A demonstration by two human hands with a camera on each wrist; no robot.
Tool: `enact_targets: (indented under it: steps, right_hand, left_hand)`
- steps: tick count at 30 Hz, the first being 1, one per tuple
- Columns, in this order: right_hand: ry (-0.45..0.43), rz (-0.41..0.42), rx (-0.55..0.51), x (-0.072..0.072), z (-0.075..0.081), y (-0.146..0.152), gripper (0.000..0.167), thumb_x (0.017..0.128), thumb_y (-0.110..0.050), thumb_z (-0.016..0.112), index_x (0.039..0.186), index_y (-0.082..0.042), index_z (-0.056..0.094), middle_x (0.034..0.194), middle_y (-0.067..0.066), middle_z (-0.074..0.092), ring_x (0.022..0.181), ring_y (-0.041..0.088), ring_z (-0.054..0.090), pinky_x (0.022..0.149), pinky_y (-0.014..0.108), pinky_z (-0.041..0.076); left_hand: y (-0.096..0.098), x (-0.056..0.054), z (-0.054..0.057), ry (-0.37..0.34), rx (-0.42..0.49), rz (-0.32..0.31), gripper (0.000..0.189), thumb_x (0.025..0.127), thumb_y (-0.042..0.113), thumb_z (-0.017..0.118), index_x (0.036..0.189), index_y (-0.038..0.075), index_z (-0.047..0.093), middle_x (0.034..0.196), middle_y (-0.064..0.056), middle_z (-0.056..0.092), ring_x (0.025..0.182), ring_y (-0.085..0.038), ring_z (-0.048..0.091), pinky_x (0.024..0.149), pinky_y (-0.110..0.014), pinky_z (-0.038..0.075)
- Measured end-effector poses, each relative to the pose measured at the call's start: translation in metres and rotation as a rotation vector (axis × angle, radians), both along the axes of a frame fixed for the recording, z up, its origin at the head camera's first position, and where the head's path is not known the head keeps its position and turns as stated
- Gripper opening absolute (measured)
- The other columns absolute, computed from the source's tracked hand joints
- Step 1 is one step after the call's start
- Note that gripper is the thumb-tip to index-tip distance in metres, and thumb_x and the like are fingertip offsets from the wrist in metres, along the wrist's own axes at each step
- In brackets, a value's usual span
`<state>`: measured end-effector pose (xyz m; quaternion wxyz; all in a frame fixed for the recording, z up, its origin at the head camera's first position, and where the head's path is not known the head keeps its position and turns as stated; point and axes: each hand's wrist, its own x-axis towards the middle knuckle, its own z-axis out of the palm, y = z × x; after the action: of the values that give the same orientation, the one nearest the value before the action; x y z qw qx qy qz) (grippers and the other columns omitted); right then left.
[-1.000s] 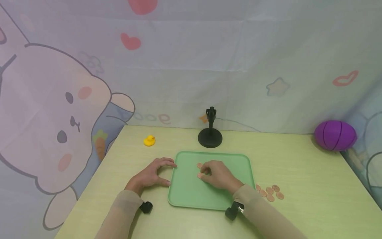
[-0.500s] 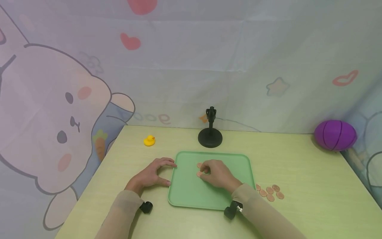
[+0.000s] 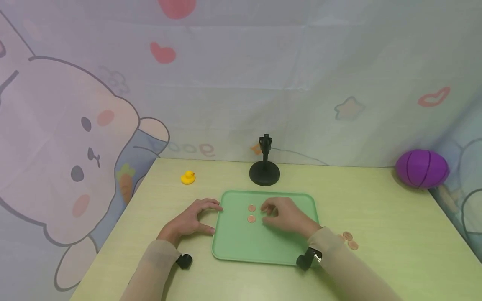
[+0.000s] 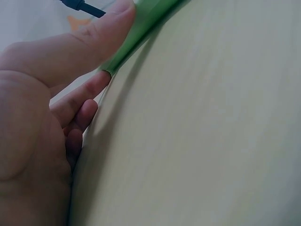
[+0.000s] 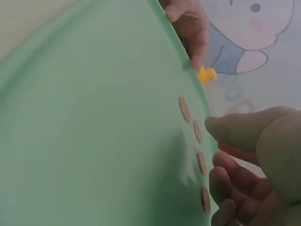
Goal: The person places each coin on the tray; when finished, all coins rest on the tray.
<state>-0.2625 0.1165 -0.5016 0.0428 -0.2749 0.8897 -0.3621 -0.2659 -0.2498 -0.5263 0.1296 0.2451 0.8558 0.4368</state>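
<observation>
Your right hand, fingers loosely curled, thumb apart and nothing visibly held, has shifted rightward over the green tray, leaving one coin free on it, apparently placed, near another coin; your left hand, spread wide, touches the tray's left rim.

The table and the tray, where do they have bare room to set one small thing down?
On the table, the widest bare patch lies between the black stand and the purple ball, beyond the loose coins. The near left part of the green tray is also bare. It is crowded around the tray coins, near the right hand.
</observation>
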Motion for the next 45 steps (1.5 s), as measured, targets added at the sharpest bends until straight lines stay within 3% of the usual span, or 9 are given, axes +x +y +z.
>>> enact_targets:
  steps: [10, 19, 29, 45]
  right_hand:
    - [-0.042, 0.066, -0.016, 0.003, 0.011, 0.043, 0.020, 0.092, -0.017, 0.079, 0.111, -0.010, 0.078, 0.103, 0.000, 0.076, 0.084, 0.011, 0.066, 0.076, 0.029, 0.056]
    - [-0.100, -0.012, -0.036, 0.007, 0.015, 0.090, 0.019, 0.096, -0.022, 0.079, 0.111, -0.010, 0.077, 0.097, -0.004, 0.072, 0.083, 0.015, 0.065, 0.068, 0.029, 0.056]
    - [-0.086, -0.086, -0.021, 0.013, 0.017, 0.134, 0.017, 0.098, -0.023, 0.077, 0.110, -0.012, 0.077, 0.098, -0.005, 0.072, 0.086, 0.013, 0.064, 0.076, 0.027, 0.055]
    - [-0.104, -0.140, 0.031, 0.021, 0.013, 0.165, 0.015, 0.098, -0.023, 0.076, 0.109, -0.013, 0.077, 0.095, -0.004, 0.071, 0.088, 0.015, 0.063, 0.080, 0.029, 0.054]
  left_hand:
    - [0.000, 0.001, 0.002, -0.012, 0.002, 0.006, 0.063, 0.077, 0.023, 0.094, 0.135, 0.023, 0.070, 0.155, -0.004, 0.050, 0.148, -0.034, 0.033, 0.123, -0.063, 0.019]
    - [0.003, 0.001, 0.004, -0.038, 0.012, 0.008, 0.063, 0.078, 0.021, 0.094, 0.136, 0.023, 0.069, 0.156, -0.004, 0.050, 0.148, -0.033, 0.032, 0.124, -0.063, 0.018]
    - [0.002, 0.002, 0.004, -0.047, 0.009, 0.008, 0.063, 0.078, 0.023, 0.093, 0.136, 0.023, 0.069, 0.156, -0.004, 0.049, 0.149, -0.034, 0.030, 0.123, -0.066, 0.017]
    - [0.004, 0.003, 0.007, -0.007, -0.003, -0.014, 0.064, 0.077, 0.027, 0.092, 0.136, 0.023, 0.068, 0.155, -0.004, 0.050, 0.147, -0.034, 0.032, 0.122, -0.065, 0.018]
